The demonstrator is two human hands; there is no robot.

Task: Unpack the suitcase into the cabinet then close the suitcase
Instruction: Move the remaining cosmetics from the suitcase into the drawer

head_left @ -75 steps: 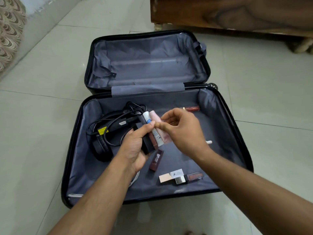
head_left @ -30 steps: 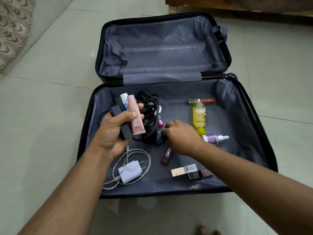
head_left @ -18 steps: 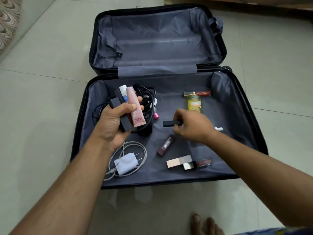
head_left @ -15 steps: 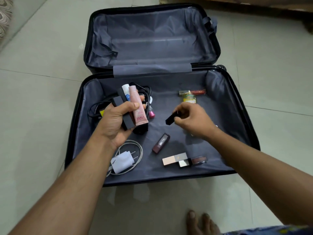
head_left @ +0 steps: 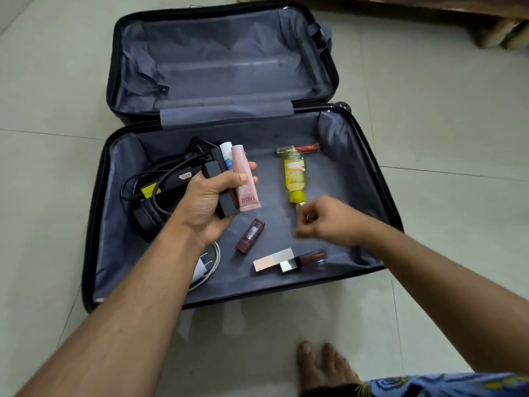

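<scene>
Suitcase (head_left: pixel 94 230) lies open on the tiled floor (head_left: pixel 443 116), filling the middle of the frame, its lid half toward the top. Your left hand (head_left: pixel 209 202) is clamped round a bundle held over the lower half: a pink tube (head_left: pixel 245 179), a white tube with a blue band (head_left: pixel 227 154) and two black sticks (head_left: pixel 219 179). Your right hand (head_left: pixel 326 222) hovers right of centre with its fingers curled; it is blurred, so you cannot tell whether it holds anything. Just above it lies a yellow bottle (head_left: pixel 294 173), and above that, near the hinge, a red lip gloss (head_left: pixel 306 147). Between your hands, on the lining, sits a maroon lipstick (head_left: pixel 250 236); below it, a beige-and-silver box (head_left: pixel 276 260) beside a dark gloss tube (head_left: pixel 313 257). At centre left are black headphones (head_left: pixel 146 219) tangled with black cables (head_left: pixel 160 173). A white charger (head_left: pixel 204 266) shows partly under your left wrist. Your bare foot (head_left: pixel 323 368) rests on the floor at the bottom. A wooden edge (head_left: pixel 400 4) crosses the upper right.
</scene>
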